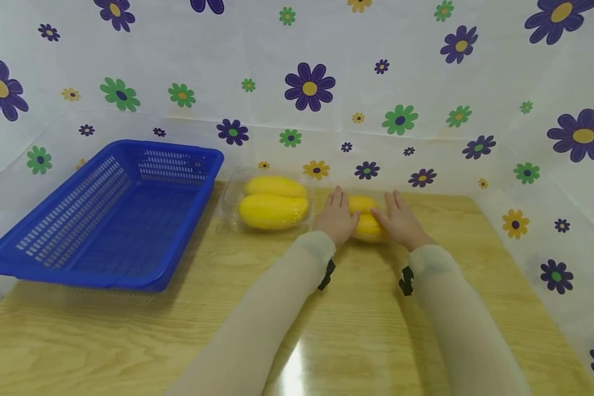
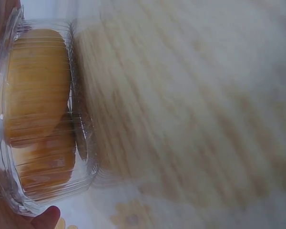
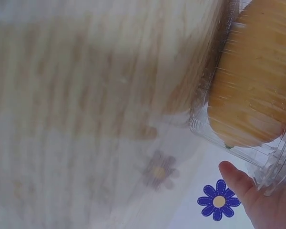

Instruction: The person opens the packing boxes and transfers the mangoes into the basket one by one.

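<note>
A clear plastic box (image 1: 368,237) of yellow-orange fruit (image 1: 369,225) sits between two hands near the back of the wooden table. The left hand (image 1: 335,219) lies along its left side, fingers straight and pointing away, thumb over the box. On the right side, the right hand (image 1: 402,223) mirrors it, fingers straight, thumb reaching inward. In the left wrist view two orange fruits (image 2: 37,88) show through the ribbed plastic. The right wrist view shows one large fruit (image 3: 255,71) and a thumb (image 3: 239,183) by the box's corner. Most fingers are hidden in both wrist views.
Another clear box with two yellow fruits (image 1: 273,211) stands just left of the left hand. A blue perforated basket (image 1: 128,220) occupies the table's left side. Behind the wooden table (image 1: 356,319) hangs a white sheet (image 1: 257,49) with purple, green and yellow flowers.
</note>
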Motion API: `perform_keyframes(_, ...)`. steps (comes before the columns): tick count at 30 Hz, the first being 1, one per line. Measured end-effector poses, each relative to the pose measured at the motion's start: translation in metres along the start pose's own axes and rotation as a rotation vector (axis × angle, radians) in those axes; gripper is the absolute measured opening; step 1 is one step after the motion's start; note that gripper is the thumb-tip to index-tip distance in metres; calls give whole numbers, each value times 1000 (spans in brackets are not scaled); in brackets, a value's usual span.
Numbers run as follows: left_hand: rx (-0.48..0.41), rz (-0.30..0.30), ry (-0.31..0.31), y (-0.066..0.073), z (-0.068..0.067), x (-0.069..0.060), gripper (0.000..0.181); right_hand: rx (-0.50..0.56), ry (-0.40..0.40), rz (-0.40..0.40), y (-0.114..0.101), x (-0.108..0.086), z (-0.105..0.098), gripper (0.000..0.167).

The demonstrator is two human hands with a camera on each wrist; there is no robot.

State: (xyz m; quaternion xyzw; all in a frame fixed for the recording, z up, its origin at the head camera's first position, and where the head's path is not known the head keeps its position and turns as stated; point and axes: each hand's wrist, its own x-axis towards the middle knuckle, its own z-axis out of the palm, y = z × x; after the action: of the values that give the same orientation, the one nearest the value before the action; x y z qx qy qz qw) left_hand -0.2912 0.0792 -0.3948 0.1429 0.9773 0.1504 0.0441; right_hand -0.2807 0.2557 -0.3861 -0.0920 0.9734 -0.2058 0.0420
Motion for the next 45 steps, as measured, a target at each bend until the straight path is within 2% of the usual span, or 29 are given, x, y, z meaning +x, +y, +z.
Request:
perform_keyframes(11, 8, -14, 12, -1, 6, -7, 68, -7, -10, 21, -3, -7, 3, 79)
perform_keyframes(16, -28, -17, 4, 0, 6, -16, 67, -13, 0, 13, -3, -13, 6, 79)
perform_keyframes(29, -27, 0, 11, 0, 5, -35, 66, 5, 28, 11, -10, -28, 11, 77)
perform_keyframes(37, -31, -7, 21, -5, 2, -46, 66, 15, 10, 15, -19, -32, 14, 78)
perform_keyframes(45, -50, -2, 40, -6, 10, -48, 67, 32, 11, 8, -21, -41, 15, 77)
